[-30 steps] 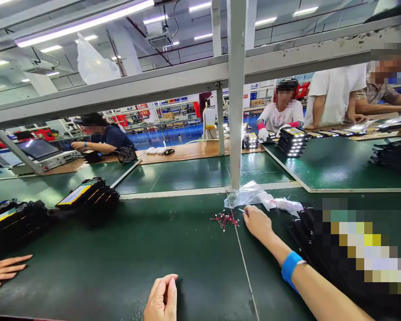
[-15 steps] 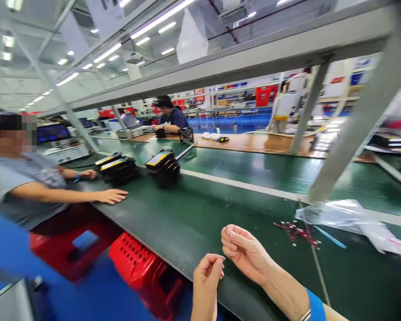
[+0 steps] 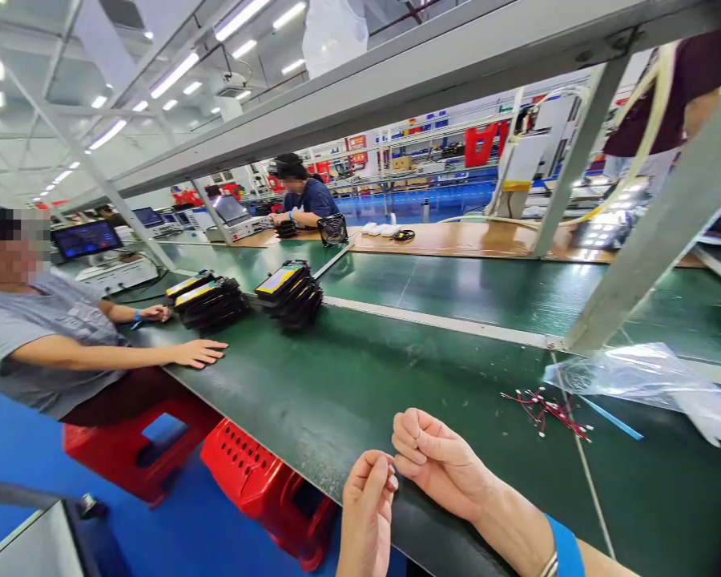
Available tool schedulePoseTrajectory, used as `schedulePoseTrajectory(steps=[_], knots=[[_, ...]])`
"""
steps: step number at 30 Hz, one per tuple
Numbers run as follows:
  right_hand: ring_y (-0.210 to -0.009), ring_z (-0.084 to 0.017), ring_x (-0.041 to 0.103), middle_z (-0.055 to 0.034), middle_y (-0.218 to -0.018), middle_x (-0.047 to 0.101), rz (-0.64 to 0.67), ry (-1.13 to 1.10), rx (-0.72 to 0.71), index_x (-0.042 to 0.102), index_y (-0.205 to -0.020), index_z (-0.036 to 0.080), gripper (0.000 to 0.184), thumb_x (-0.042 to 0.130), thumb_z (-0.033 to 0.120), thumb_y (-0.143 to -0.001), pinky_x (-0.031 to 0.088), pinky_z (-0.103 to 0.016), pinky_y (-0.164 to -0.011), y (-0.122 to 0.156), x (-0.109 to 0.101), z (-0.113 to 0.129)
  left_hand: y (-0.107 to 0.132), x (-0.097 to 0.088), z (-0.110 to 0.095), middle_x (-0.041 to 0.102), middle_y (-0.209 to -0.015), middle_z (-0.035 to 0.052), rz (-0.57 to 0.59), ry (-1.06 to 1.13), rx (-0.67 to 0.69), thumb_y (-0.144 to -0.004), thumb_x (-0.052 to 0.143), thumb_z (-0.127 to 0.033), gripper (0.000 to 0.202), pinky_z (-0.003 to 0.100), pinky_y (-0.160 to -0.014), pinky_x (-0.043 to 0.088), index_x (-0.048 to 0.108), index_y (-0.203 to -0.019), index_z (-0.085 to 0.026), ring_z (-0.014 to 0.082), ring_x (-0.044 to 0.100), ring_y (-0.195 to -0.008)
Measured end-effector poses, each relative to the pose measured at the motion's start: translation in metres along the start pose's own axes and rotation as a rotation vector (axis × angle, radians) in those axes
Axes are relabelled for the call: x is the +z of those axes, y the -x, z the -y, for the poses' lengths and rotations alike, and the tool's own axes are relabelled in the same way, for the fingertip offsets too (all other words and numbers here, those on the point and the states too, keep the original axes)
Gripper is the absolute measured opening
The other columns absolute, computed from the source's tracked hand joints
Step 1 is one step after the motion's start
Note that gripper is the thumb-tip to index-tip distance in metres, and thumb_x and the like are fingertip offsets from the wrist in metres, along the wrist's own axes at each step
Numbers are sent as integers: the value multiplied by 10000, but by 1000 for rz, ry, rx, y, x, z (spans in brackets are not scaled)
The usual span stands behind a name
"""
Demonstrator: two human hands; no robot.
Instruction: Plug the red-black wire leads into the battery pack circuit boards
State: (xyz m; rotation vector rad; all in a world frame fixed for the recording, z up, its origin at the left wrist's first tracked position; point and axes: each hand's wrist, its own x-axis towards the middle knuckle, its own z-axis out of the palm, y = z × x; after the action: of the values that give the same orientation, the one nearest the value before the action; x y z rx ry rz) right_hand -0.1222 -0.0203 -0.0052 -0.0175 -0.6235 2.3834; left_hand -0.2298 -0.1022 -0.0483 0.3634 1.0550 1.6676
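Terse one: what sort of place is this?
Probably an electronics assembly line in a factory. Long green-topped workbenches run in rows, stacked black electronic units sit on them, and small red wire leads lie by the person's hands.

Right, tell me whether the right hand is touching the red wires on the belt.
Apart. The head view shows a plain stretch of green belt between the right hand and the wires.

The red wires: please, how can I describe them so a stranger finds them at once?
On the green workbench, find the clear plastic bag. Just left of it lie the red wires, a small loose tangle with white ends.
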Motion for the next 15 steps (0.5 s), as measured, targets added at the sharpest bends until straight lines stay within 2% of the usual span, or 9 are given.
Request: schedulePoseTrajectory(steps=[4, 6, 8, 11, 13, 15], knots=[[-565, -70, 272, 50, -669, 347, -18, -5, -27, 487, -688, 162, 236, 711, 205, -749, 289, -216, -543, 10, 0, 11, -6, 0, 1, 588, -729, -9, -77, -64, -10, -631, 799, -353, 254, 147, -638, 449, 667, -748, -169, 57, 493, -635], [-550, -72, 296, 49, -662, 370, -100, 146, -12, 477, -699, 175, 231, 674, 264, -781, 287, -226, -535, 16, -4, 19, -8, 0, 2, 600, -717, -9, -103, -102, -18, -571, 830, -373, 302, 146, -631, 458, 676, -732, -171, 60, 503, -630], [-537, -86, 351, 35, -658, 433, -252, 507, 36, 491, -722, 185, 191, 600, 303, -826, 295, -246, -531, 27, -12, 34, -12, -2, 4, 614, -711, -5, -131, -156, -19, -503, 854, -404, 357, 152, -629, 469, 682, -712, -172, 67, 511, -629], [-658, -149, 488, -6, -732, 535, -584, 1377, -25, 523, -744, 192, 105, 536, 238, -838, 353, -292, -621, 53, -34, 69, -19, -7, 8, 633, -716, 12, -159, -289, 25, -427, 856, -476, 442, 172, -621, 480, 695, -701, -168, 94, 529, -638], [-788, -185, 535, -24, -822, 565, -836, 1876, -77, 538, -798, 195, 52, 513, 195, -844, 370, -317, -718, 75, -52, 96, -22, -10, 11, 638, -729, 24, -139, -408, 86, -449, 829, -521, 463, 183, -615, 477, 705, -714, -163, 109, 532, -643], [-825, -199, 562, -40, -884, 575, -1023, 2137, 60, 546, -870, 190, 41, 516, 215, -858, 380, -312, -716, 93, -68, 120, -22, -10, 14, 635, -735, 27, -105, -515, 146, -499, 794, -551, 459, 188, -614, 468, 709, -727, -162, 114, 523, -641]])
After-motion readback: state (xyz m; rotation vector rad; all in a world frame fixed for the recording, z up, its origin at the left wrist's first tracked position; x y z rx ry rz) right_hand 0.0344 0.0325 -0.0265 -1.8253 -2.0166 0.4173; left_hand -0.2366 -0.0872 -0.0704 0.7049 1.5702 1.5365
